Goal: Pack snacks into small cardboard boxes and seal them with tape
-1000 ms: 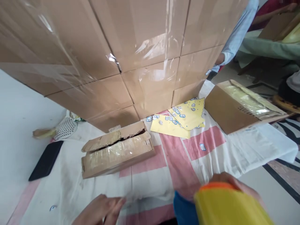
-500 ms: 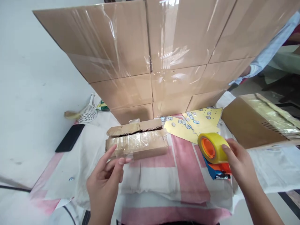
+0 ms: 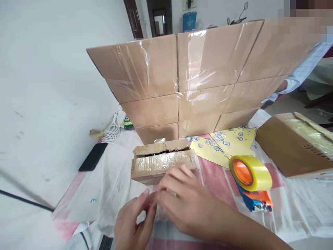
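Head view: left hand (image 3: 135, 222) and right hand (image 3: 182, 205) touch fingertips.

Both of the person's hands are bare. The left hand (image 3: 135, 222) wears no glove, ring or band on the fingers that show, and its short nails look unpainted. The right hand (image 3: 186, 205) is likewise ungloved and ringless, and the forearm behind it is uncovered to the frame's edge, with no sleeve, watch or bracelet in sight.
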